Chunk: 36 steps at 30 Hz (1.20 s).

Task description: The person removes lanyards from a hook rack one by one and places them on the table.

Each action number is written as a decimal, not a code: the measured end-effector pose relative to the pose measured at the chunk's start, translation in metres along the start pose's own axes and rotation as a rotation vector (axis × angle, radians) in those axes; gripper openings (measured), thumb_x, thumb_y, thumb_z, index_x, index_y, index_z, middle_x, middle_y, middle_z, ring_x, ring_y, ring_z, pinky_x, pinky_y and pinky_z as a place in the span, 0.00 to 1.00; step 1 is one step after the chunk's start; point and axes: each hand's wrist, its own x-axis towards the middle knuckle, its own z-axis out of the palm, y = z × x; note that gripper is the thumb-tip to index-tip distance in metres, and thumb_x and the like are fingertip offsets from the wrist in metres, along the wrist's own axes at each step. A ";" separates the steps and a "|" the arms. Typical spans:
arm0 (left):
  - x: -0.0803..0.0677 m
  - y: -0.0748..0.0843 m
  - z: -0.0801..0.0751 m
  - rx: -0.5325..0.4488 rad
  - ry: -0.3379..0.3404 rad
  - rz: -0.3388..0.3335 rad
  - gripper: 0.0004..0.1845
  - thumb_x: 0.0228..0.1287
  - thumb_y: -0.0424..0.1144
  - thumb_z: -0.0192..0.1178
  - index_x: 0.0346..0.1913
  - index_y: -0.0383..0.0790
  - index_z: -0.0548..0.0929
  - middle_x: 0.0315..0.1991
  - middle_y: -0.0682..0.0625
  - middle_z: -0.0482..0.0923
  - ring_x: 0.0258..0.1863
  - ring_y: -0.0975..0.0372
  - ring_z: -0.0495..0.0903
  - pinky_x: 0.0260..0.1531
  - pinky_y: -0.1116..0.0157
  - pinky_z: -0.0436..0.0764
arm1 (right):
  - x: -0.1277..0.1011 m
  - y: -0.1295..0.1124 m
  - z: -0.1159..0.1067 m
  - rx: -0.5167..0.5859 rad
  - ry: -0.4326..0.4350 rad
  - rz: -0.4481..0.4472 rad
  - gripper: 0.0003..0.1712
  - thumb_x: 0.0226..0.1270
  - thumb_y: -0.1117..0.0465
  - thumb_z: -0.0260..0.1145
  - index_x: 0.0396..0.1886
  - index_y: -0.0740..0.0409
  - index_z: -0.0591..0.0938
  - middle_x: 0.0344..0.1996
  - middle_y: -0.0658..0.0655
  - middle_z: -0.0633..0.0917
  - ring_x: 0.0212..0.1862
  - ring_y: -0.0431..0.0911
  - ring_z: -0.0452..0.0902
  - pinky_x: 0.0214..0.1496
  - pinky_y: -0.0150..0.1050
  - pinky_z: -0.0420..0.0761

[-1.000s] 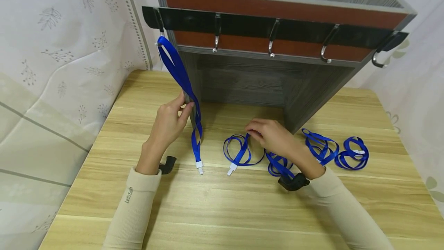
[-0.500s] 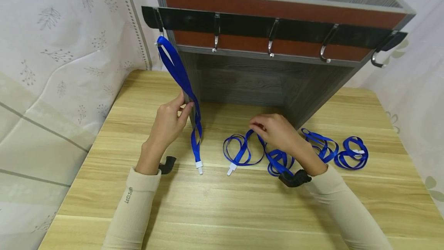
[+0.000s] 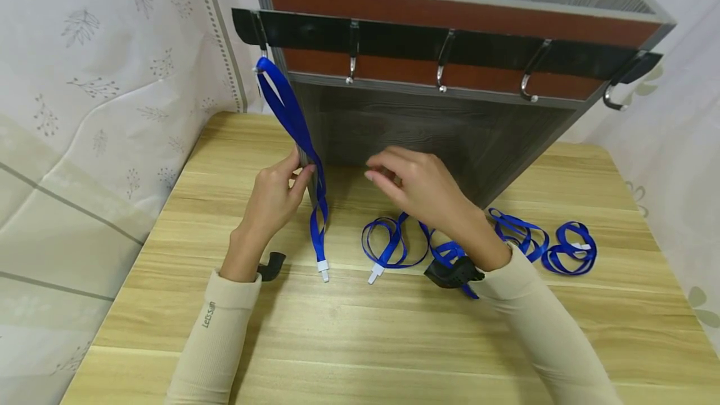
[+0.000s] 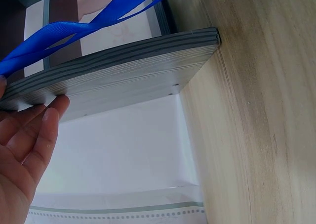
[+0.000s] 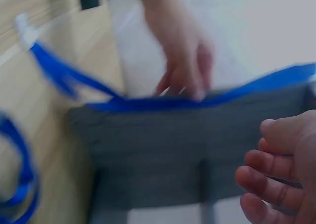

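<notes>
A blue lanyard (image 3: 289,114) hangs from the leftmost hook of a black hook rail (image 3: 402,35), its white clip (image 3: 323,270) low over the table. My left hand (image 3: 275,189) grips the front edge of the grey shelf unit's left side panel (image 4: 113,70), beside the hanging strap. Its fingers lie against the panel's outer face. My right hand (image 3: 424,186) is raised in front of the shelf's opening, fingers loosely bent and nothing in them. Below it lies a coiled blue lanyard (image 3: 394,242) with a white clip. My right forearm partly hides a second coil (image 3: 447,252).
Two more coiled lanyards, one nearer (image 3: 520,233) and one farther right (image 3: 569,249), lie on the wooden table (image 3: 337,342). Several bare hooks, such as the second hook (image 3: 351,67), project forward from the rail. A patterned curtain (image 3: 101,99) stands on the left.
My right hand has let go of the middle coiled lanyard and risen up and to the left, away from it. The left hand has stayed on the panel.
</notes>
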 end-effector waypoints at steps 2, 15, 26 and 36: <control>0.000 0.000 -0.001 -0.002 0.003 0.005 0.12 0.74 0.36 0.56 0.56 0.38 0.79 0.43 0.43 0.87 0.44 0.51 0.86 0.38 0.51 0.86 | 0.014 -0.013 -0.003 0.001 0.053 -0.053 0.10 0.70 0.59 0.66 0.45 0.61 0.85 0.38 0.55 0.87 0.31 0.40 0.80 0.30 0.31 0.79; -0.003 0.000 0.000 0.011 0.015 0.006 0.06 0.73 0.34 0.56 0.45 0.34 0.80 0.36 0.41 0.86 0.37 0.50 0.86 0.38 0.54 0.86 | 0.082 -0.074 0.001 -0.033 0.242 -0.135 0.27 0.74 0.52 0.61 0.64 0.67 0.74 0.49 0.61 0.81 0.26 0.41 0.77 0.23 0.29 0.74; -0.002 0.000 0.000 0.014 0.013 -0.007 0.05 0.71 0.32 0.58 0.44 0.34 0.82 0.35 0.42 0.86 0.36 0.50 0.86 0.41 0.53 0.85 | 0.106 -0.091 0.006 -0.177 0.307 0.013 0.26 0.74 0.46 0.60 0.48 0.68 0.76 0.36 0.60 0.82 0.26 0.45 0.80 0.25 0.33 0.82; -0.003 0.000 0.000 0.033 0.015 -0.009 0.06 0.72 0.33 0.57 0.44 0.35 0.82 0.35 0.43 0.86 0.36 0.51 0.86 0.41 0.54 0.86 | 0.118 -0.102 0.002 -0.303 0.255 0.075 0.18 0.79 0.56 0.51 0.44 0.62 0.84 0.35 0.55 0.85 0.21 0.44 0.79 0.22 0.34 0.80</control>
